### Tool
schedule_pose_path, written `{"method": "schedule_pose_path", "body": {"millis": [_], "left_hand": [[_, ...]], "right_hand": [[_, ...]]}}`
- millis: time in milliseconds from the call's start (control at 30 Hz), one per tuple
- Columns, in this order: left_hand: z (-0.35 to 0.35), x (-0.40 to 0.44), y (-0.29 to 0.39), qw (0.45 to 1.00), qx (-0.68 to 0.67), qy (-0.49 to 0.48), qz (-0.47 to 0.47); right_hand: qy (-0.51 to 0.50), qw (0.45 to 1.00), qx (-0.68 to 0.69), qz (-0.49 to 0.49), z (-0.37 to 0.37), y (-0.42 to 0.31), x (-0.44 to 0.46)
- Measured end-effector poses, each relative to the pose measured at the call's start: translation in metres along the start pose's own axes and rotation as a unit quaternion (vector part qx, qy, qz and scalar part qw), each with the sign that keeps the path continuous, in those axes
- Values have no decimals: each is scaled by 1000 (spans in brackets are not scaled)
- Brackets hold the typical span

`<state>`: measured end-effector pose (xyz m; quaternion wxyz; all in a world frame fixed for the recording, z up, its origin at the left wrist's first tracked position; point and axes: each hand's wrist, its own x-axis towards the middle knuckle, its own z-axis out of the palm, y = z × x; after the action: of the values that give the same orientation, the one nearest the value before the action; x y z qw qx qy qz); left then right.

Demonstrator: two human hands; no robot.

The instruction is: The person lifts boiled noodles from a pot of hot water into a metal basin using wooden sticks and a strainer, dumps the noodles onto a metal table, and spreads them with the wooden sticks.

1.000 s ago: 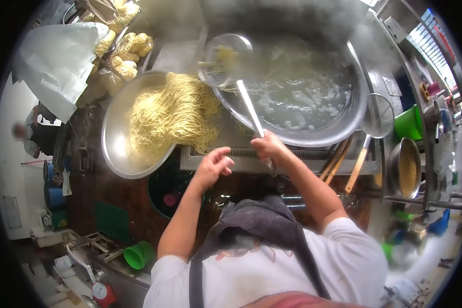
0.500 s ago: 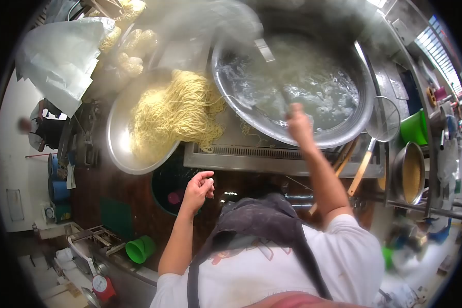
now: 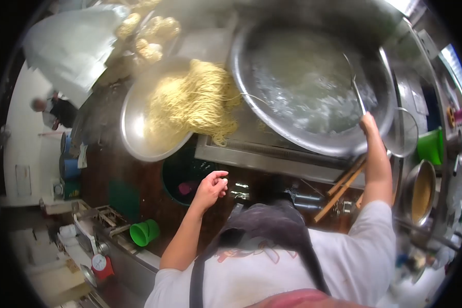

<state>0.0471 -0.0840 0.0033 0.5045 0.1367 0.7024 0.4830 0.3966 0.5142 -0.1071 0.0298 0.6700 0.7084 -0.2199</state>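
Observation:
In my right hand (image 3: 367, 123) is the handle of a long-handled metal utensil (image 3: 360, 97). It reaches over the near right rim of a large metal pot (image 3: 272, 126) of bubbling, cloudy water. A thin curved edge shows at its far end, but steam and water hide its full shape. My left hand (image 3: 212, 191) hovers in front of the stove, loosely bent, index finger extended, with nothing seen in it. Beyond it, a metal bowl (image 3: 133, 131) holds a heap of yellow noodles (image 3: 203, 100). Some noodles hang over the bowl's right side, and one strand reaches the pot rim.
A round mesh strainer (image 3: 403, 133) and wooden handles (image 3: 339, 192) lie right of the pot. Further right are a green container (image 3: 430, 146) and a metal pan (image 3: 421, 194). Bagged noodles (image 3: 161, 28) sit behind the bowl. Another person (image 3: 61, 110) stands far left. Steam blurs the back.
My right hand has swung rightward with the utensil, from the pot's near middle to its right rim. My left hand keeps its bent pose. The whole view has shifted somewhat.

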Motion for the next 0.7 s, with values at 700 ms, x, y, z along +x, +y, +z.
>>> {"method": "schedule_pose_path", "body": {"millis": [700], "left_hand": [[-78,-60,-53,994,11,-29,102]], "right_hand": [[-350,810,470,-18,116,-70,-366]]}}
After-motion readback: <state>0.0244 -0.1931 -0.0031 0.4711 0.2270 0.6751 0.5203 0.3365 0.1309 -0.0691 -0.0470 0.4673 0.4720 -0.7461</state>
